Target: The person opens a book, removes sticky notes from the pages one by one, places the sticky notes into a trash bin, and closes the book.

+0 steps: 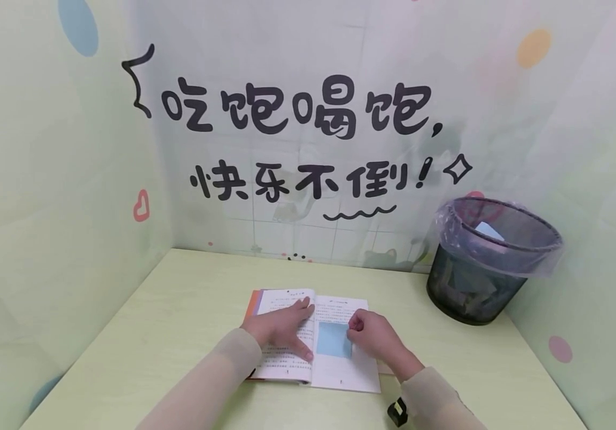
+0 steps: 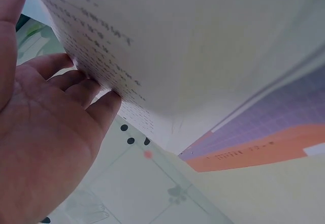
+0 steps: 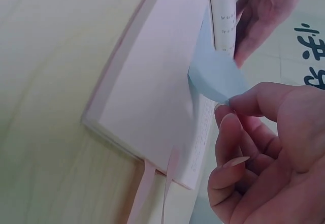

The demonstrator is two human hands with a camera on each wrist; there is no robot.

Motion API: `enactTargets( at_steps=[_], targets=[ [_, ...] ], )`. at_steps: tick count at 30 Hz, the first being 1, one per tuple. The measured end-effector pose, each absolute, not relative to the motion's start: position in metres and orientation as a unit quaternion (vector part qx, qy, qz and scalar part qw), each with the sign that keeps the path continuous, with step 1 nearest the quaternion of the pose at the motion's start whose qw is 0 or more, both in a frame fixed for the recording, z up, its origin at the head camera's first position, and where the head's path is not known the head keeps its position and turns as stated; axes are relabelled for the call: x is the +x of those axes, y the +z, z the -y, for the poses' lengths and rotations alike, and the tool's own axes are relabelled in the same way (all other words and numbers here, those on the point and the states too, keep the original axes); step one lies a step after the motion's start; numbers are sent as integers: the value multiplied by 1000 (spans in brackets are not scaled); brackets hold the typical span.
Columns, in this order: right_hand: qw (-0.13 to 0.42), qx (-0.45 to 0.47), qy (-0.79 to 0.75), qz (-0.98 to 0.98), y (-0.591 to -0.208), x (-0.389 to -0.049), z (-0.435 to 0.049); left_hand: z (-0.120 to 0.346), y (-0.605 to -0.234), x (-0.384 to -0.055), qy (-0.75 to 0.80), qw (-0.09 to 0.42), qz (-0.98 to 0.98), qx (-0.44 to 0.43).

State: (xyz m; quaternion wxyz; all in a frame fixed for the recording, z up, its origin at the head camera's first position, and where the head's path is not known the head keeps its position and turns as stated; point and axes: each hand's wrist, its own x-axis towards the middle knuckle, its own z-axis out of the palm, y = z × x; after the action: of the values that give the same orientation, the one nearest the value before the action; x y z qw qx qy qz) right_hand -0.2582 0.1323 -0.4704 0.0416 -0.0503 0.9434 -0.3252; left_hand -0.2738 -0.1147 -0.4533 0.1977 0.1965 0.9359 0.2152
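An open book (image 1: 345, 375) lies on the table with printed pages. My left hand (image 1: 288, 328) presses on its left page near the fold, thumb and fingers spread; in the left wrist view those fingertips rest on the printed text. On the right page sits a square light-blue paper (image 1: 332, 341), like a sticky note. My right hand (image 1: 375, 335) pinches its right edge between thumb and index finger. In the right wrist view the blue paper (image 3: 217, 74) bows up from the page at the pinched corner.
A pink ribbon (image 3: 142, 191) hangs from the book's edge. At the back right stands a dark waste bin (image 1: 469, 286) lined with a purple bag, holding some paper. Beside the right sleeve is a small black object (image 1: 397, 412). Printed fabric walls (image 1: 308, 239) enclose the table (image 1: 179, 310).
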Motion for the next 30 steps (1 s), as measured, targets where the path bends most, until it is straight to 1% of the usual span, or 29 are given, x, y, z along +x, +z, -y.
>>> enactTargets(
  at_steps=[11, 17, 24, 30],
  targets=[
    [43, -48, -337, -939, -466, -255, -141, 116, -454, -273, 213, 193, -936, 201],
    [15, -42, -346, -937, -455, -258, -150, 116, -455, -273, 213, 196, -937, 196],
    [-22, -46, -364, -930, -425, -264, -171, 117, -456, -272, 216, 195, -936, 198],
    [-55, -45, -353, -933, -379, -270, -203, 118, -456, -272, 217, 194, -934, 205]
  ],
)
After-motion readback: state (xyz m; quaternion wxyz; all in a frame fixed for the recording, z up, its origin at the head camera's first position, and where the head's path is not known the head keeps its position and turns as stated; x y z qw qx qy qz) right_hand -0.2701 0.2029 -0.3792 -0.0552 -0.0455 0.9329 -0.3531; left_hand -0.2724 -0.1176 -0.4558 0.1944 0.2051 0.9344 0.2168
